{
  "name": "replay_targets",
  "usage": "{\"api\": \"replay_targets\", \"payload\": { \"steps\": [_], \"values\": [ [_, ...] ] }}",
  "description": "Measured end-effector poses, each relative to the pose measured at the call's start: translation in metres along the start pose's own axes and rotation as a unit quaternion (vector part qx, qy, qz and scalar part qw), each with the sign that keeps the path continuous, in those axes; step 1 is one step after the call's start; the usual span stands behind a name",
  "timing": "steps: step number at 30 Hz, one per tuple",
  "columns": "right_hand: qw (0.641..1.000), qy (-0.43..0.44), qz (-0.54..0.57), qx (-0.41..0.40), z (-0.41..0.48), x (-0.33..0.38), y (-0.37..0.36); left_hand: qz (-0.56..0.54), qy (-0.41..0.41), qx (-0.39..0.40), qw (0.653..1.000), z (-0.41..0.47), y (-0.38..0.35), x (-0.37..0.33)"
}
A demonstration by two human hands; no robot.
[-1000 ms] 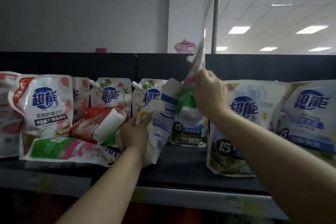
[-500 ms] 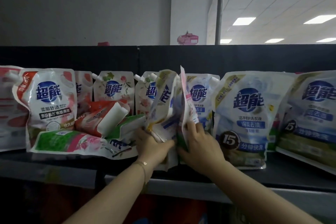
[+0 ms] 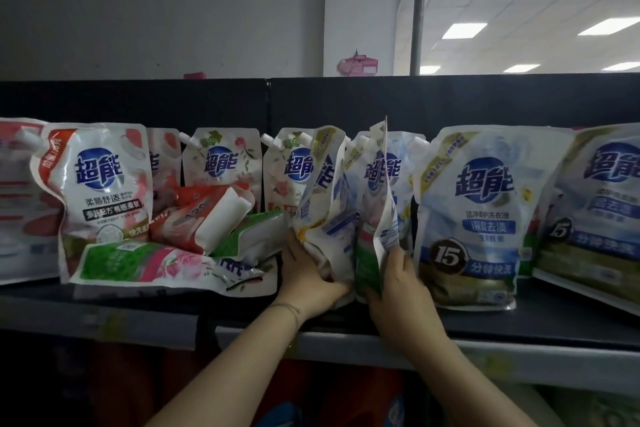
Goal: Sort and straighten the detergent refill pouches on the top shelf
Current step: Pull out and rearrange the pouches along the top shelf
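Observation:
Detergent refill pouches line the dark top shelf. My left hand grips the bottom of a white-and-blue pouch standing edge-on at the centre. My right hand grips a second edge-on pouch with green and pink print right beside it. The two pouches touch, held upright between my hands. To the right stand a large blue "15" pouch and another. To the left, a pink pouch stands while several pouches lie toppled, one green and pink, one red.
The black back panel rises behind the pouches. More upright pouches stand at the back. The shelf's grey front rail runs below my wrists. A metal pole stands behind the shelf. A lower shelf with dim goods shows beneath.
My right hand brought the raised pouch down from above the shelf and set it upright beside the one in my left hand. Both hands now press the two pouches together at their bases.

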State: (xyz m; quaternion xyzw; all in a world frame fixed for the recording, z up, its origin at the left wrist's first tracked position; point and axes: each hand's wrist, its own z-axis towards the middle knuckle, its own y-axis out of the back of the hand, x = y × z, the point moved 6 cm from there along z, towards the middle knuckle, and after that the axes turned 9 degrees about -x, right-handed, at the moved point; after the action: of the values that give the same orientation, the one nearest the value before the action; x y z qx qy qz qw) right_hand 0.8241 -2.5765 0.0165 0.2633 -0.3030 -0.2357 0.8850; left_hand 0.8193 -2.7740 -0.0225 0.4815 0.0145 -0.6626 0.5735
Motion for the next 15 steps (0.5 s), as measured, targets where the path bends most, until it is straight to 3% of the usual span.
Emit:
{"api": "replay_targets", "payload": {
  "steps": [3, 15],
  "values": [
    [1.0, -0.008, 0.019, -0.001, -0.007, -0.005, -0.002, -0.063, -0.003, -0.01, 0.998, -0.013, 0.011, -0.005],
    [0.998, -0.031, 0.057, 0.005, -0.012, -0.008, -0.002, -0.112, 0.002, 0.007, 0.994, -0.032, 0.032, -0.029]
  ]
}}
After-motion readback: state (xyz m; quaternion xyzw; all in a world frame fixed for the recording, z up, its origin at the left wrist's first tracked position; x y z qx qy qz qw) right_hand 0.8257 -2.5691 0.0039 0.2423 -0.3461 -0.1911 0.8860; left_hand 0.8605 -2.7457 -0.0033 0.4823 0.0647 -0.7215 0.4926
